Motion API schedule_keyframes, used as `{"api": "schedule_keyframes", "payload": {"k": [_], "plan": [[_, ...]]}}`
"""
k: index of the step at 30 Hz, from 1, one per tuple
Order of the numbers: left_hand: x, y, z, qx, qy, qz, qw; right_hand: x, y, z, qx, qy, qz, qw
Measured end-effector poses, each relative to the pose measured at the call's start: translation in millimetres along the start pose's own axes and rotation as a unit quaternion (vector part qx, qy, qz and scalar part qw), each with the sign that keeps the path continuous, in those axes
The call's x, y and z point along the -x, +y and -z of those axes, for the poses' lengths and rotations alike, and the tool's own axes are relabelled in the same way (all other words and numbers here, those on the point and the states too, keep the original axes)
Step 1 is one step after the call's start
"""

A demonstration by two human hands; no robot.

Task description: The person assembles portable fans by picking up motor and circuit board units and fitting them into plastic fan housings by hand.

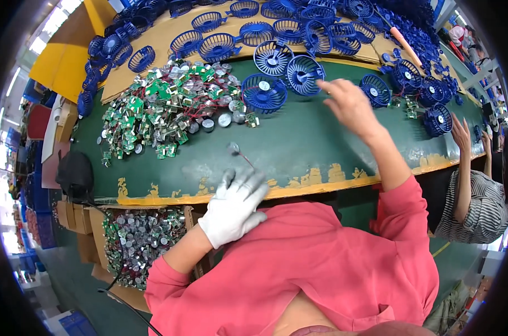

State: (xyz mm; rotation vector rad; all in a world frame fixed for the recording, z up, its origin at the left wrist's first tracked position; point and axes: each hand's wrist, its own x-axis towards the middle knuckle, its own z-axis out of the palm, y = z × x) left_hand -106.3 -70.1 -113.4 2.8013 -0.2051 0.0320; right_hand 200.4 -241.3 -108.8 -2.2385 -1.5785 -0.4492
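My left hand point(235, 208), in a white glove, is closed low at the table's front edge. Red wires run from its fingertips to a small round silver motor point(233, 148) just beyond; the wires' other end is hidden by the fingers. My bare right hand point(350, 107) reaches over the table with thumb and index finger apart. Its index fingertip is at the rim of a blue round fan cage point(305, 75); whether they touch I cannot tell. Two similar cages point(265, 92) point(273, 57) lie beside that one. Left of them spreads a heap of green circuit boards with wired motors point(170, 103).
Many blue fan cages point(217, 47) cover cardboard at the back. An orange-handled tool point(405, 46) lies back right. More cages point(375, 91) stand to the right. A carton of motors point(147, 241) sits below the table's left front. At right, a co-worker's hand point(461, 134) reaches a cage.
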Motion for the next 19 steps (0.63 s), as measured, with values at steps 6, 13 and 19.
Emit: {"api": "schedule_keyframes", "payload": {"k": [6, 13, 19], "plan": [[-1.8, -9.0, 16.4, 0.142, 0.177, 0.052, 0.973, -23.1, -47.6, -34.9, -0.04, 0.041, 0.079, 0.995], [-34.8, -39.3, 2.2, 0.015, 0.224, 0.246, 0.943, -35.1, -61.8, -51.2, -0.043, 0.034, 0.089, 0.995], [-39.1, -36.0, -7.1, 0.012, 0.229, 0.21, 0.95, -42.7, -29.0, -20.6, -0.679, -0.069, -0.272, 0.678]]}}
